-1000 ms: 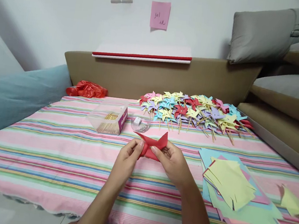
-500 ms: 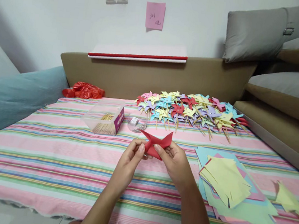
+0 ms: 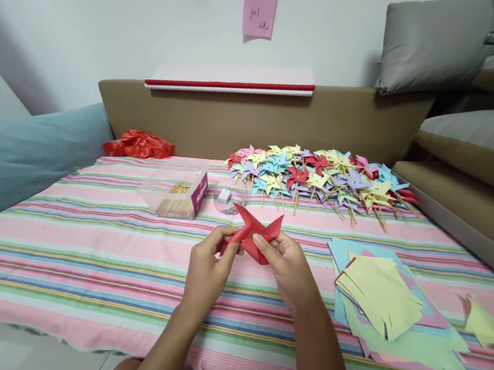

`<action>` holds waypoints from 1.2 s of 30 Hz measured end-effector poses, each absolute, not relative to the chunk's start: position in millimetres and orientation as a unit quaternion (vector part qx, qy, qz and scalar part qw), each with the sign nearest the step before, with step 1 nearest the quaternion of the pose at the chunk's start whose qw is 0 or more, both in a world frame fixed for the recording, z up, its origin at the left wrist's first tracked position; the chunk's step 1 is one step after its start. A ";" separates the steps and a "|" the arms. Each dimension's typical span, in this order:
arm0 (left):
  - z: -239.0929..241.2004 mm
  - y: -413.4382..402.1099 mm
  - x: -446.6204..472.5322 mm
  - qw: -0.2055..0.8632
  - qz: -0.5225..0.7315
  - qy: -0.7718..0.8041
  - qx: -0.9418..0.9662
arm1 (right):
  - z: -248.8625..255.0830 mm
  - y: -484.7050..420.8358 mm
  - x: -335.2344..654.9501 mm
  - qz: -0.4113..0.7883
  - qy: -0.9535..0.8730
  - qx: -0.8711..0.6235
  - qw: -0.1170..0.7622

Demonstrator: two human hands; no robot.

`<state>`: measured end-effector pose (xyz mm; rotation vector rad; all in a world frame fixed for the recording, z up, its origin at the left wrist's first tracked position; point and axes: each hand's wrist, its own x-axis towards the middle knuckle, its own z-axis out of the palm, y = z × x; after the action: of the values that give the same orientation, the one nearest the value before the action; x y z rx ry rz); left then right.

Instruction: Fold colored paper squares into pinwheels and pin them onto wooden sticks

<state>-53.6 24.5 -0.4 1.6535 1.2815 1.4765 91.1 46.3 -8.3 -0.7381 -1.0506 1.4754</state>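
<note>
The left hand (image 3: 210,261) had slid outward along the red paper (image 3: 250,228): half a second earlier its thumb was pressed close to the middle of the piece, and now it gripped a rolled point at the left edge. The paper had also spread and turned to show more of its face, so that its separate points stood out around the centre. The right hand (image 3: 293,269) had hardly shifted its hold. That suggested the folding had passed to the left point, with the middle being kept in place from the right; the shape did not look fixed yet, as no stick or fastener could be seen on it.

The left hand was closed in a pinch, thumb in front and fingers curled mostly behind the point. The right hand was closed on the paper too, its thumb laid across near the centre and its fingers bent behind the right side, where their tips could not be made out. The paper was held between the two hands, above the striped cloth (image 3: 99,251).

Beyond it stood the dish (image 3: 237,199), with the box (image 3: 199,194) of sticks (image 3: 176,207) just to its left. The pinwheels (image 3: 296,177) lay heaped farther back, and the cut sheets (image 3: 382,291) lay to the right of the right hand.
</note>
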 end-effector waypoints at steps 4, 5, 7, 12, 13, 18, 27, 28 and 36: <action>-2.0 25.4 -57.2 0.322 0.569 0.469 0.595 | -10.0 47.6 86.8 0.621 -0.441 -0.318 0.564; -1.8 25.0 -57.7 0.319 0.567 0.471 0.596 | -10.0 47.9 86.3 0.622 -0.441 -0.318 0.564; -0.8 23.5 -58.5 0.293 0.555 0.485 0.609 | -9.7 48.3 86.1 0.624 -0.443 -0.320 0.560; -3.1 19.8 -59.9 0.128 0.512 0.518 0.673 | -9.1 48.2 86.4 0.616 -0.443 -0.334 0.559; -4.8 19.6 -60.3 0.090 0.510 0.517 0.681 | -9.2 48.3 86.1 0.615 -0.441 -0.337 0.561; -11.6 19.6 -62.0 0.006 0.499 0.498 0.709 | -11.2 50.2 83.8 0.609 -0.423 -0.332 0.583; -4.7 16.9 -56.8 0.101 0.479 0.460 0.741 | -15.4 53.4 86.2 0.598 -0.388 -0.335 0.616; -4.9 17.1 -56.6 0.104 0.482 0.462 0.737 | -15.1 53.4 86.2 0.598 -0.388 -0.335 0.616; -8.6 17.7 -53.6 0.086 0.463 0.473 0.745 | -13.9 53.4 85.7 0.593 -0.385 -0.342 0.619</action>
<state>-53.6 17.7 -8.6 2.2202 1.4094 1.3803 85.7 53.4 -13.9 -0.7874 -0.8866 1.3643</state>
